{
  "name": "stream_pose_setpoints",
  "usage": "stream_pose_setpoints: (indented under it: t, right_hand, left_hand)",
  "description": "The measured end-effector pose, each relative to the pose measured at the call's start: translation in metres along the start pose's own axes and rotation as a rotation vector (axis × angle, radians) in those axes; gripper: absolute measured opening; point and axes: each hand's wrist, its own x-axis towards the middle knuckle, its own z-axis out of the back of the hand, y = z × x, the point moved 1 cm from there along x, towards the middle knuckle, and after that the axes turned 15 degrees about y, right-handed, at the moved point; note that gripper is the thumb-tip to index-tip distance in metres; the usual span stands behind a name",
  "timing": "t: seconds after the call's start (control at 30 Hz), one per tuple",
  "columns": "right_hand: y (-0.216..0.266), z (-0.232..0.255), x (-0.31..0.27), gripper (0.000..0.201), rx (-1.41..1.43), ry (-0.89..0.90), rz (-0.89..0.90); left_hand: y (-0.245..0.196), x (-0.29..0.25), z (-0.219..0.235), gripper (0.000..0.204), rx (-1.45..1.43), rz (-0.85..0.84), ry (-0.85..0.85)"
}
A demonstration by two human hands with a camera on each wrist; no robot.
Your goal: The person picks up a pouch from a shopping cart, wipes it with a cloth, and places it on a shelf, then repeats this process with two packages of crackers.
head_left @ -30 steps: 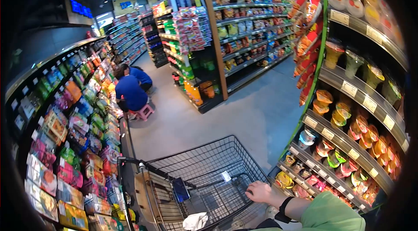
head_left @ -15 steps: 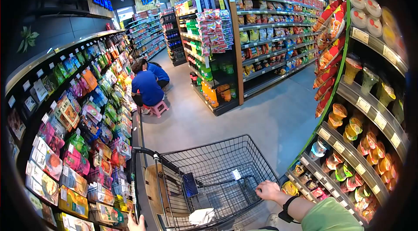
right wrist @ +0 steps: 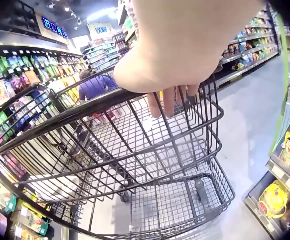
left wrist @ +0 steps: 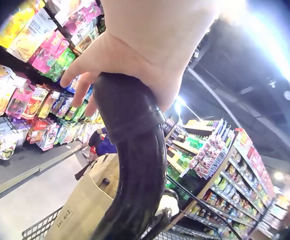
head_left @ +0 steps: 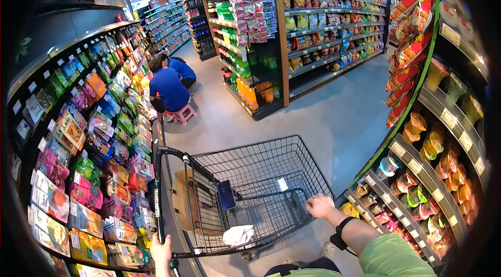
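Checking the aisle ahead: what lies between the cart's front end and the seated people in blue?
Bare grey floor separates the shopping cart from the people in blue on the pink stool, as the head view shows.

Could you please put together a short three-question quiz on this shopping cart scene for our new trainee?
1. True or false: the left hand grips the cart handle.
2. What does the right hand rest on?
A. a shelf edge
B. the cart basket rim
C. a snack bag
3. What white thing lies inside the cart?

Key
1. True.
2. B; its fingers curl over the wire rim.
3. A crumpled white bag, near the phone.
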Motion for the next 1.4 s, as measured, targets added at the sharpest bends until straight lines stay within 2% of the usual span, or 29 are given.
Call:
stream_pose_setpoints:
  t: [0.13, 0.17, 0.4, 0.53, 0.67, 0.73, 0.77, 0.87, 0.9, 1.03, 1.33, 1.4]
  right_hand:
    - [0.008, 0.014, 0.016, 0.035, 0.015, 0.018, -0.032]
    - [0.010, 0.018, 0.019, 0.035, 0.016, 0.024, -0.042]
    - [0.007, 0.040, 0.062, 0.033, 0.023, 0.008, -0.068]
    - [-0.003, 0.066, 0.106, 0.035, 0.020, 0.001, -0.078]
    - [-0.006, 0.098, 0.144, 0.035, 0.038, -0.008, -0.074]
    - [-0.011, 0.111, 0.169, 0.036, 0.053, -0.007, -0.072]
    - [-0.012, 0.116, 0.179, 0.036, 0.062, 0.001, -0.070]
    - [-0.012, 0.143, 0.207, 0.038, 0.060, 0.020, -0.060]
    - [-0.013, 0.149, 0.217, 0.038, 0.059, 0.021, -0.058]
    - [-0.023, 0.167, 0.261, 0.037, 0.043, 0.031, -0.060]
    - [-0.046, 0.212, 0.330, 0.036, 0.083, -0.028, -0.112]
    - [-0.052, 0.219, 0.344, 0.037, 0.083, -0.082, -0.133]
  left_hand:
    - [-0.005, 0.039, -0.005, 0.041, 0.059, -0.022, -0.049]
    - [-0.013, 0.046, -0.002, 0.041, 0.083, 0.030, -0.014]
    - [-0.038, 0.100, -0.012, 0.037, 0.046, -0.009, -0.010]
    - [-0.068, 0.134, -0.019, 0.040, 0.037, 0.071, 0.068]
    - [-0.079, 0.178, -0.033, 0.046, 0.026, 0.046, 0.041]
    - [-0.087, 0.201, -0.040, 0.049, 0.094, 0.093, 0.015]
    - [-0.097, 0.210, -0.041, 0.048, 0.113, 0.099, 0.011]
    - [-0.164, 0.211, -0.033, 0.049, 0.175, 0.078, -0.028]
    - [-0.181, 0.216, -0.030, 0.048, 0.146, 0.094, 0.013]
    - [-0.193, 0.268, -0.046, 0.049, 0.225, 0.121, -0.050]
    - [-0.270, 0.354, -0.067, 0.043, 0.173, 0.085, 0.019]
    - [-0.285, 0.373, -0.074, 0.043, 0.150, 0.018, -0.023]
